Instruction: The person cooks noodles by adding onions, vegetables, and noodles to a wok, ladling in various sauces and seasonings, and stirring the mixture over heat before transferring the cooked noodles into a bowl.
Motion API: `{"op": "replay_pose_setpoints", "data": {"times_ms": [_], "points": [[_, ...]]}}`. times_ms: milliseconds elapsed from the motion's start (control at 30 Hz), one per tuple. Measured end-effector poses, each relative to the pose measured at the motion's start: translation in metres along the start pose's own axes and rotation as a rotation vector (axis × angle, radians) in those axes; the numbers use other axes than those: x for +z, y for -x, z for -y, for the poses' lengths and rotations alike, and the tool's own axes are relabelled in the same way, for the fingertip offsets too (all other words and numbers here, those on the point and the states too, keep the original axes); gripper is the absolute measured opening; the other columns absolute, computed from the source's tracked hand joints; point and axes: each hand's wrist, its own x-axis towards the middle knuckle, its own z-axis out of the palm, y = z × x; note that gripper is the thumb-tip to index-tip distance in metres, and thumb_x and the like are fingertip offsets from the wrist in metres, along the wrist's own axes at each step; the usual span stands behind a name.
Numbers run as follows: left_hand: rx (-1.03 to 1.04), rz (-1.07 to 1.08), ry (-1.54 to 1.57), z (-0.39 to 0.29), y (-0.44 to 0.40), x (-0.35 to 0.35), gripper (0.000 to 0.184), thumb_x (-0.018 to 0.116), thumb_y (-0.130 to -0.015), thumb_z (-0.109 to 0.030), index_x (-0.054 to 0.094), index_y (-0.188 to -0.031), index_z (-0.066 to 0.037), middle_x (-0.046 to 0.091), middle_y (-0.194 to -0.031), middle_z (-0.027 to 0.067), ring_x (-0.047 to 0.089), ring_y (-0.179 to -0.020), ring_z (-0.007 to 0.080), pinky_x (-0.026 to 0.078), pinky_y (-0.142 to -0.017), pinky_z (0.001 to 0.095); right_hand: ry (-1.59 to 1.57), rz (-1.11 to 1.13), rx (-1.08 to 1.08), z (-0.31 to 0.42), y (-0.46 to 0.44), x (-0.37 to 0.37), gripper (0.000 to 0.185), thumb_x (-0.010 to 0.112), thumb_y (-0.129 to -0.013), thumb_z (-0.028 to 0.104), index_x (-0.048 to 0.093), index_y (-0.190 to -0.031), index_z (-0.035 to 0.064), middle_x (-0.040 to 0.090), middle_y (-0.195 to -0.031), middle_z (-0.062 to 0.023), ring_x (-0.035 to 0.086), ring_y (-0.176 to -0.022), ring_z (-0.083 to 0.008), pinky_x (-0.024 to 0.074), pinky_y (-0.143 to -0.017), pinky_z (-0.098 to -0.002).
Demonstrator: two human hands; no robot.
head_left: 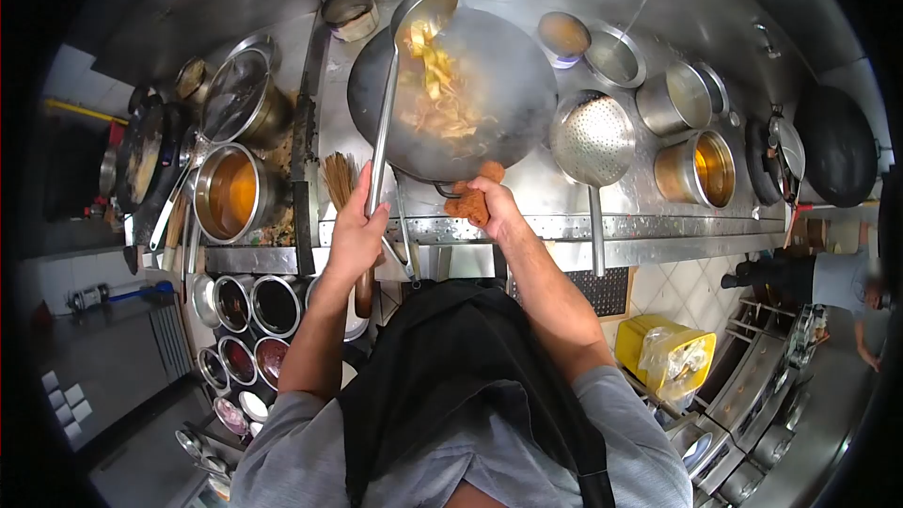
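Observation:
My left hand (356,233) is closed around the handle of a long metal ladle (384,127). The ladle's bowl is tilted over the far left side of a large dark wok (522,122). Yellow and pale brown sliced food (442,99) lies in the wok and reaches up to the ladle's bowl, with steam blurring the view. On the wok's near side, my right hand (497,207) grips an orange-brown cloth (470,207) at the wok's handle; the cloth partly covers that handle.
A perforated strainer (593,141) rests right of the wok. Pots of orange liquid stand on the left (230,196) and right (710,169). A bamboo brush (340,179) is beside my left hand. A yellow bin (644,334) stands lower right; another person (837,282) is far right.

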Motion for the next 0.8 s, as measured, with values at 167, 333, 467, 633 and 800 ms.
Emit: {"op": "replay_pose_setpoints", "data": {"times_ms": [167, 333, 467, 633, 800], "points": [[0.311, -0.255, -0.24, 0.087, 0.016, 0.066, 0.073, 0.061, -0.096, -0.01, 0.026, -0.159, -0.018, 0.069, -0.092, 0.0276, 0.071, -0.082, 0.0384, 0.054, -0.072, 0.041, 0.018, 0.107, -0.01, 0.002, -0.01, -0.02, 0.039, 0.058, -0.086, 0.022, 0.061, -0.116, -0.0034, 0.068, -0.107, -0.0158, 0.072, -0.092, -0.0328, 0.0595, -0.067, -0.038], [0.025, -0.158, -0.4, 0.125, 0.036, 0.115, 0.076, 0.061, -0.094, -0.011, 0.023, -0.159, -0.022, 0.064, -0.071, 0.0258, 0.065, -0.067, 0.0457, 0.048, -0.06, 0.0506, 0.001, 0.13, -0.032, 0.016, -0.007, -0.032, 0.036, 0.058, -0.086, 0.019, 0.062, -0.114, -0.0038, 0.068, -0.106, -0.0159, 0.072, -0.088, -0.032, 0.0575, -0.065, -0.0383], [0.162, -0.342, -0.279, 0.107, 0.056, 0.145, 0.074, 0.06, -0.095, -0.012, 0.025, -0.158, -0.026, 0.065, -0.072, 0.0256, 0.064, -0.066, 0.0471, 0.047, -0.059, 0.0523, 0.011, 0.12, -0.059, 0.032, 0.008, -0.043, 0.024, 0.056, -0.088, 0.014, 0.062, -0.104, -0.0014, 0.068, -0.097, -0.0164, 0.069, -0.086, -0.0312, 0.0597, -0.068, -0.0443], [0.124, -0.423, -0.262, 0.108, 0.055, 0.205, 0.072, 0.058, -0.096, -0.01, 0.026, -0.158, -0.026, 0.071, -0.087, 0.0222, 0.069, -0.078, 0.042, 0.054, -0.074, 0.0512, 0.089, 0.275, -0.031, 0.042, -0.018, -0.081, 0.023, 0.059, -0.086, 0.016, 0.063, -0.103, 0.0007, 0.067, -0.099, -0.0141, 0.068, -0.089, -0.0304, 0.0581, -0.071, -0.0424], [-0.428, -0.301, 0.58, -0.014, 0.167, 0.201, 0.07, 0.058, -0.099, -0.012, 0.023, -0.159, -0.012, 0.06, -0.072, 0.0041, 0.057, -0.05, 0.0164, 0.051, -0.049, 0.0332, 0.146, 0.349, -0.111, 0.044, 0.029, -0.116, 0.028, 0.069, -0.082, 0.022, 0.062, -0.105, 0.0082, 0.068, -0.101, -0.0092, 0.068, -0.09, -0.0286, 0.0576, -0.078, -0.045]]}}
